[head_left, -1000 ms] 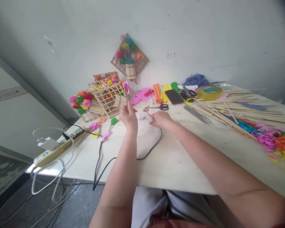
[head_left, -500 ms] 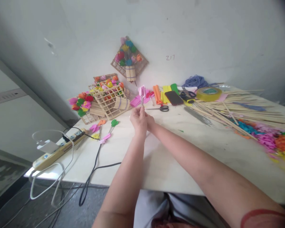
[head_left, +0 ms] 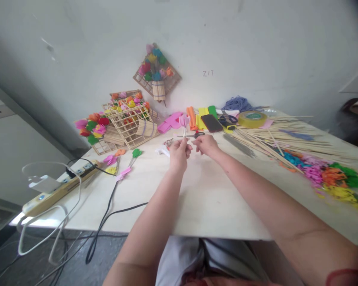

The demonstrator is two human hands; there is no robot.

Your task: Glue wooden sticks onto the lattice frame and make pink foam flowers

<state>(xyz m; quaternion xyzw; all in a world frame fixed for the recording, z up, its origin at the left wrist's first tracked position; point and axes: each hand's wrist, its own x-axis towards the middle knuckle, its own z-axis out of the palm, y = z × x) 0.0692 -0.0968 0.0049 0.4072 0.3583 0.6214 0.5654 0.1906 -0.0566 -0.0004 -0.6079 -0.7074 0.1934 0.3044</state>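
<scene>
My left hand is closed around the thin stems of a pink paper flower, which points up and away from me. Just to its right is my right hand, apart from the left, its thumb and fingers pinched together. Anything between those fingertips is too small to make out. Behind the hands lie black-handled scissors, partly hidden by the flower stems and the right hand. Left of my left hand is a white object, partly covered by it.
Bamboo lattices with paper flowers stand at the back left. A power strip with cables lies on the left. Crepe paper rolls, a phone, yellow tape, bamboo sticks and coloured paper pieces spread rightward.
My right hand has drawn away to the right from my left hand, where the two were together. The pink flower has come a little lower. The view has shifted slightly right.
</scene>
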